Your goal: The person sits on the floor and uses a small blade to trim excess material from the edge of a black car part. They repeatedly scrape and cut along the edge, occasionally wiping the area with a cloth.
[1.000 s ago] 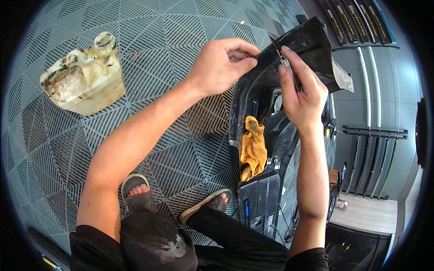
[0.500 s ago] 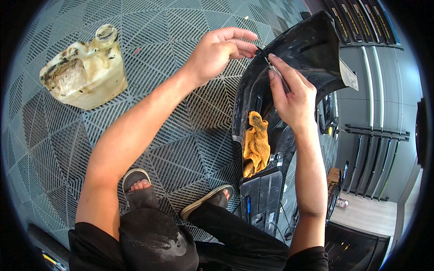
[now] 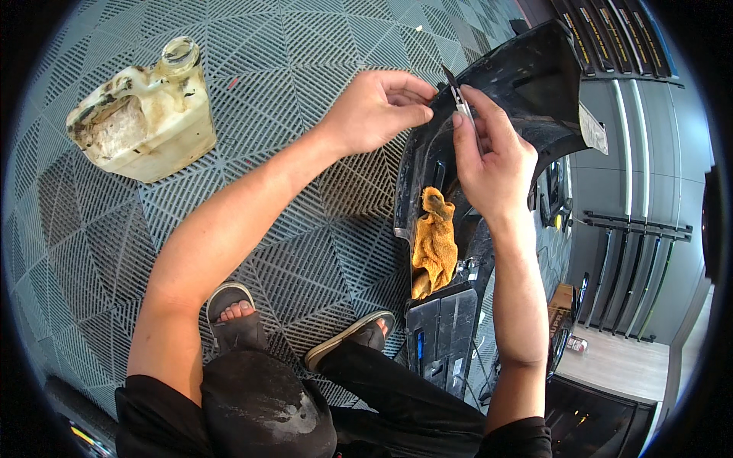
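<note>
My right hand [image 3: 495,164] holds a slim silver utility knife [image 3: 463,105] between thumb and fingers, its dark blade pointing up and away. Beneath it lies a large black plastic car bumper [image 3: 527,72], its hollow side facing up. Close to the bumper's left edge is my left hand [image 3: 374,113], fingers bent and thumb held a little apart from them. I see nothing in it; whether its fingertips touch the edge I cannot tell. An orange-brown cloth [image 3: 435,252] rests crumpled on the near part of the bumper.
A stained, cut-open plastic jug [image 3: 164,137] stands on the grey grid-tile floor [image 3: 282,206] to the left. My sandalled feet are below my arms. On the right, a wall rack [image 3: 637,224] holds long rods, above a pale wooden counter [image 3: 622,362].
My left hand has dropped slightly nearer me, its fingers more bent than before. The knife has come off the bumper's edge, so its dark blade now shows, tilted upward.
</note>
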Tool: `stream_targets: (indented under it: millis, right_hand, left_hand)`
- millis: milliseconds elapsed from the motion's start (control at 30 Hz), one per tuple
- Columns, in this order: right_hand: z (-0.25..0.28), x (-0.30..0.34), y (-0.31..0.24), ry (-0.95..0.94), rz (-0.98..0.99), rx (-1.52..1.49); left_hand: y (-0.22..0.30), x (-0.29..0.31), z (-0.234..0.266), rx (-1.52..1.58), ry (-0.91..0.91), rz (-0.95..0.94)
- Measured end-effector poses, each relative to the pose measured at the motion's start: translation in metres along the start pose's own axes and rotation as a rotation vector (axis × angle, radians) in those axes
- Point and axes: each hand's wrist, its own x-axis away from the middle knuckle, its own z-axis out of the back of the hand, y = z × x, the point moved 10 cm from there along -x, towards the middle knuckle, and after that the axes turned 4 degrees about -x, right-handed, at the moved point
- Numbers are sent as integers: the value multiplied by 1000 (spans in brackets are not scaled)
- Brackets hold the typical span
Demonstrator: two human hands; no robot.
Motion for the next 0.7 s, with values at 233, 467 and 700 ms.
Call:
stream_targets:
  millis: [233, 467, 700]
  right_hand:
    - [-6, 10, 2, 38, -24, 9]
    - [-9, 12, 3, 48, 24, -15]
    - [-13, 13, 3, 17, -57, -2]
  left_hand:
    - [-3, 2, -5, -48, -3, -27]
    - [-16, -1, 8, 118, -51, -20]
    - [113, -29, 37, -261, -2, -618]
